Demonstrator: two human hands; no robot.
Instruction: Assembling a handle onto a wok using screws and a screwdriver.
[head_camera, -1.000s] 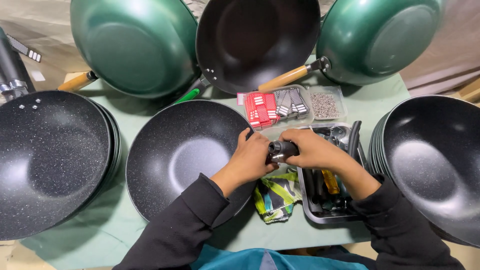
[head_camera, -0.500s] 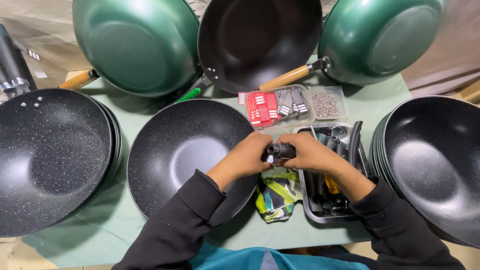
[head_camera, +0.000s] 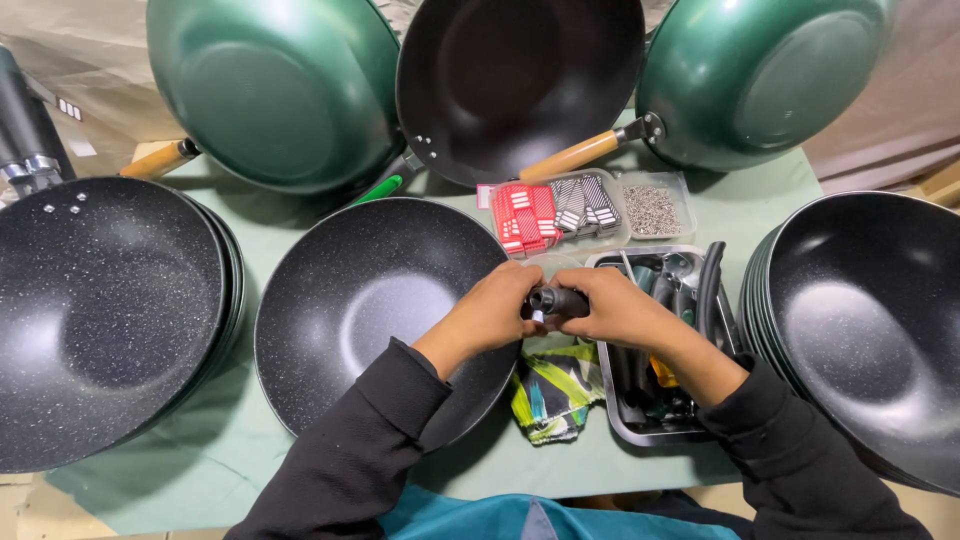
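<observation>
Both hands meet at the right rim of the speckled black pan (head_camera: 380, 310) in the middle of the desk (head_camera: 250, 440). The left hand (head_camera: 490, 315) braces the rim with its fingers curled, while the right hand (head_camera: 615, 310) has its fingers clamped around the black handle (head_camera: 558, 300). Keeping the handle square to the rim and the pan pressed flat should seat it cleanly. A metal tray (head_camera: 640, 425) of parts lies just right.

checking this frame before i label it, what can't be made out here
Head view only:
- Joint between black handle and middle pan: covered by the left hand and right hand.
- Any fastener or tool at the joint: hidden by the fingers.
- Tray contents: dark, overlapping, partly under the right forearm.
- Small parts in the clear box: too small to identify.
- Right pan stack: cut off by the frame edge.
</observation>
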